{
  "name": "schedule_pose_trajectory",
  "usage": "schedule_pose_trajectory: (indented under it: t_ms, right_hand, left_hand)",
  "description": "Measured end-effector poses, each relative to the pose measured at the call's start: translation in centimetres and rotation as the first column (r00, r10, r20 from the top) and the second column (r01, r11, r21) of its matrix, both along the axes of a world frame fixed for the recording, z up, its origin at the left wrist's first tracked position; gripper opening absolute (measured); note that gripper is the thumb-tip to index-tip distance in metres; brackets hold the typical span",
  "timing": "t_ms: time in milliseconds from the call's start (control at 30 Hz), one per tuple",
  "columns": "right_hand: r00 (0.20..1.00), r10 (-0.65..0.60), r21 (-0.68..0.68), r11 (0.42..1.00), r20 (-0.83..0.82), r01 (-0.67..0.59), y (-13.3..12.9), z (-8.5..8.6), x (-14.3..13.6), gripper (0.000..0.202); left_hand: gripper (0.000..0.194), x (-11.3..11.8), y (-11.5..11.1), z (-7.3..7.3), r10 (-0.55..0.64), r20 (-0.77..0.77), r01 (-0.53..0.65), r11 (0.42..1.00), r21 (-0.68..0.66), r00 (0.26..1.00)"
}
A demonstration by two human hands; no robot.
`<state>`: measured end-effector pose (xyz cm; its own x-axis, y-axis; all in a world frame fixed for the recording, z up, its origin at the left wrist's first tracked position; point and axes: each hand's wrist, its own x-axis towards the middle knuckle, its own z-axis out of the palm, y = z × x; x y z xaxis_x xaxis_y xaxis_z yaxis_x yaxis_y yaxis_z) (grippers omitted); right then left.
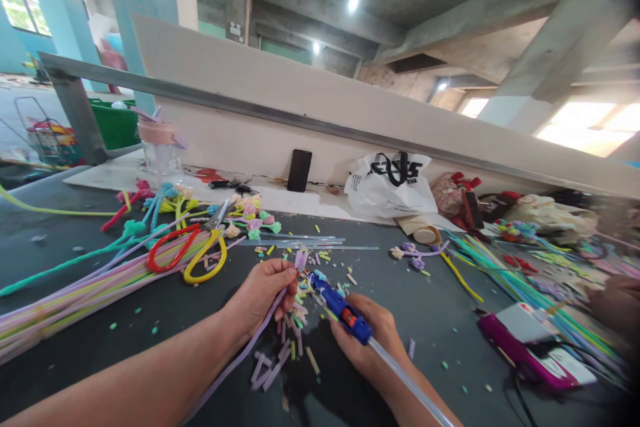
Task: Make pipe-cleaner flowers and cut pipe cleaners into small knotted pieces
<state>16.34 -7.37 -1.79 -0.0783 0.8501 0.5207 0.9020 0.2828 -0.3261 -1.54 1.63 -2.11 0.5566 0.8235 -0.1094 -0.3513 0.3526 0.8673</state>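
Note:
My left hand (267,290) is closed in a pinch on a long purple pipe cleaner (239,359), which trails down towards my body. A short purple tuft (301,258) stands up at its fingertips. My right hand (370,330) is wrapped round a blue hot glue gun (340,303), with a clear glue stick (405,377) running out of its rear end. The gun's nozzle points at the left fingertips, close to the tuft. Beneath and between both hands lie many cut pipe cleaner pieces (274,370) in purple, yellow and green.
Scissors (207,250) with red and yellow handles lie on a bundle of pipe cleaners (100,300) at left. Loose glue sticks (305,241), a phone (299,171), a white bag (390,187) and a bottle (159,147) stand or lie behind. Another person's hand (617,310) is at far right, near a magenta device (530,353).

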Motion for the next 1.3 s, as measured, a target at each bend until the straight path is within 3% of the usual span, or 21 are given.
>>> schedule_pose_trajectory:
  t_ms: [433,600,667,733,833,900,1067,1200,1267,1300]
  right_hand:
    - [1.0,-0.01,-0.002,1.0,-0.001,0.01,0.0,0.4,-0.3,0.006]
    - [0.996,0.072,-0.107,0.991,-0.055,-0.078,-0.5,1.3,-0.6,0.009]
    - [0.997,-0.005,-0.103,0.995,-0.081,-0.004,-0.3,1.9,-0.3,0.013]
    - [0.986,-0.16,-0.109,0.982,-0.054,0.153,0.1,2.5,1.0,0.017]
    - [0.92,-0.377,-0.21,0.896,0.11,0.392,1.1,3.2,4.3,0.025]
    - [0.89,-0.385,-0.291,0.846,0.245,0.446,1.9,3.3,7.0,0.026]
    - [0.887,-0.371,-0.328,0.831,0.277,0.45,3.3,3.3,11.4,0.027]
    - [0.84,-0.456,-0.262,0.807,0.294,0.529,2.9,4.1,10.9,0.04]
    - [0.844,-0.464,-0.211,0.827,0.271,0.522,2.9,4.6,8.7,0.036]
    - [0.887,-0.409,-0.196,0.872,0.212,0.449,3.1,4.7,7.1,0.03]
  left_hand:
    - [0.025,0.0,0.0,0.2,-0.017,-0.04,0.017,1.0,-0.007,0.999]
    - [0.024,-0.1,-0.1,0.2,0.002,-0.063,-0.002,1.0,0.001,0.998]
    - [0.027,-0.2,0.0,0.0,-0.02,-0.083,0.021,1.0,0.007,0.996]
    - [0.028,-0.3,0.1,-0.2,-0.044,-0.083,0.045,0.999,0.018,0.996]
    - [0.028,-0.3,0.2,-0.4,-0.045,-0.049,0.046,0.998,0.035,0.998]
    - [0.027,-0.3,0.2,-0.4,-0.04,-0.035,0.041,0.998,0.038,0.999]
    - [0.026,-0.3,0.1,0.1,-0.026,-0.031,0.026,1.0,0.009,0.999]
    - [0.026,-0.4,0.0,0.3,-0.016,-0.026,0.017,1.0,0.008,1.0]
    - [0.027,-0.4,0.1,0.2,-0.02,-0.009,0.02,1.0,0.006,1.0]
    - [0.027,-0.5,0.1,0.1,-0.02,0.007,0.02,1.0,0.004,1.0]
